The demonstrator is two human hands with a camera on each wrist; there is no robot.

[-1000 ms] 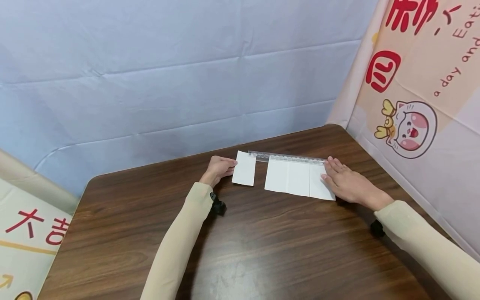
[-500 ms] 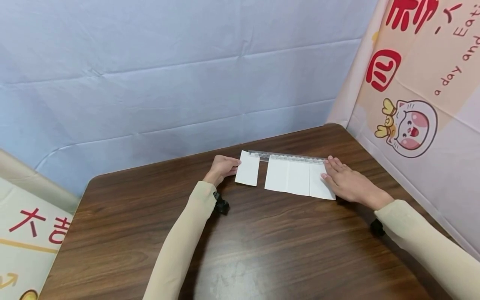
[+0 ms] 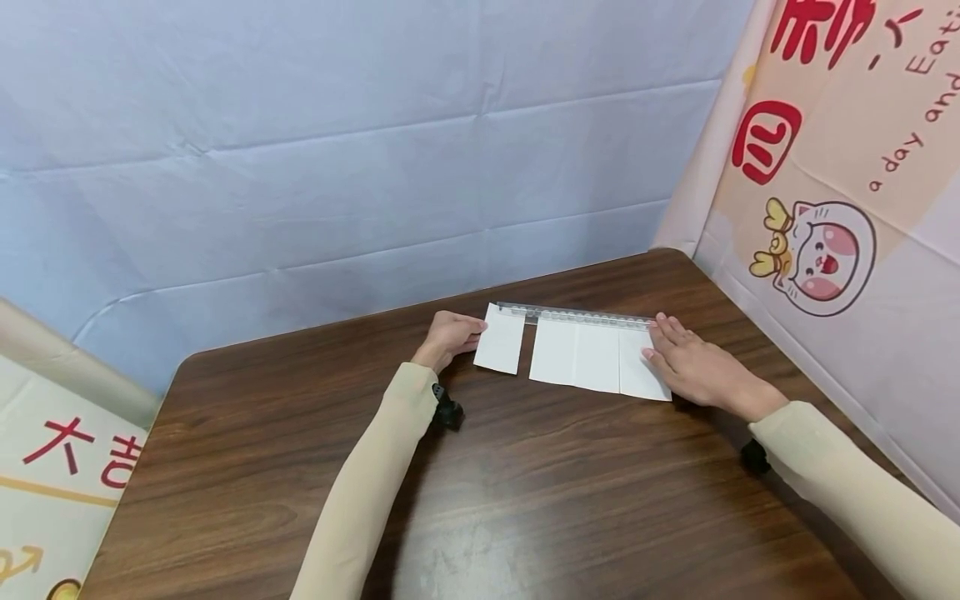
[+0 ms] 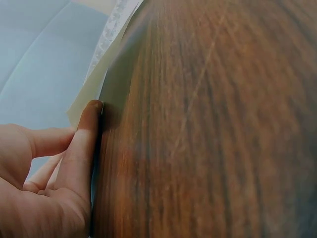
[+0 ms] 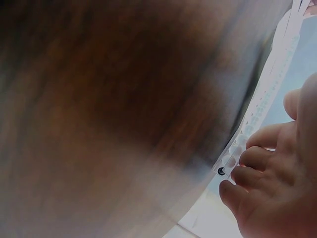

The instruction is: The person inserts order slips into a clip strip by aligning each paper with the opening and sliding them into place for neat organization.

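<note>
My left hand (image 3: pixel 452 337) pinches the left edge of a white paper card (image 3: pixel 500 340) between thumb and index finger, as the left wrist view shows. The card's top edge meets the left end of a clear plastic strip (image 3: pixel 577 316) with a row of round shapes along it. Right of a narrow gap, a white paper row of three panels (image 3: pixel 597 357) lies along the strip; I cannot tell whether these are separate cards. My right hand (image 3: pixel 697 364) lies with extended fingers over the strip's right end and the rightmost panel. In the right wrist view, a small black ring (image 5: pixel 221 171) marks one strip end.
A brown wood-grain table (image 3: pixel 480 492) lies under everything. Behind it hangs a pale blue cloth (image 3: pixel 360 150). A printed banner (image 3: pixel 840 183) stands along the right side, and another printed cloth (image 3: pixel 60 483) hangs at the left.
My left hand has slid the held card to the right along the strip, narrowing its gap to the other panels. My right hand and the strip have stayed in place.
</note>
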